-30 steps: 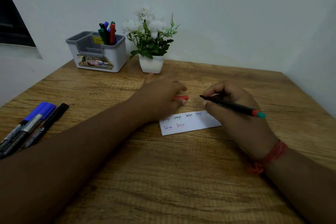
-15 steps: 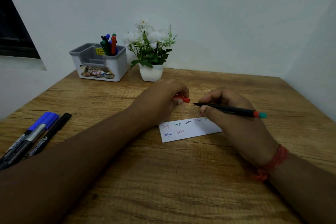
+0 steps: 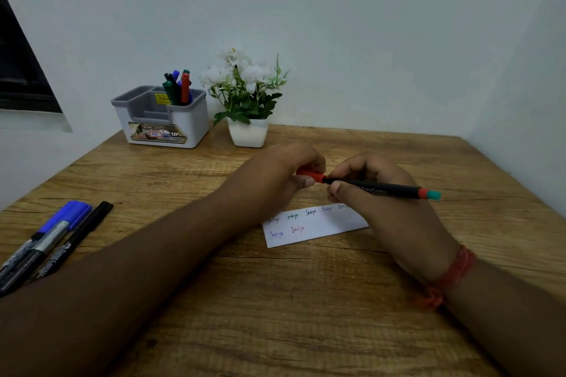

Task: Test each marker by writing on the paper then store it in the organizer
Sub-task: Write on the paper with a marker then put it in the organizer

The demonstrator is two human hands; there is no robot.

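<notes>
My right hand (image 3: 379,202) grips a thin black marker (image 3: 386,189) with a red and teal end, held level above the table. My left hand (image 3: 284,174) pinches the marker's red cap (image 3: 312,176), which sits against the marker's tip. Below both hands lies a white paper strip (image 3: 315,229) with several small coloured words on it; my right hand covers its right end. A grey and white organizer (image 3: 165,119) stands at the back left with several markers upright in its right compartment.
A blue marker (image 3: 61,223), a black marker (image 3: 76,236) and a third dark one lie at the table's left edge, beside my left forearm. A white pot of flowers (image 3: 247,131) stands right of the organizer. Walls close in behind and to the right.
The red cap in my left hand has moved right and met the marker's tip. The camera has tilted up a little, so everything sits lower in the frame.
</notes>
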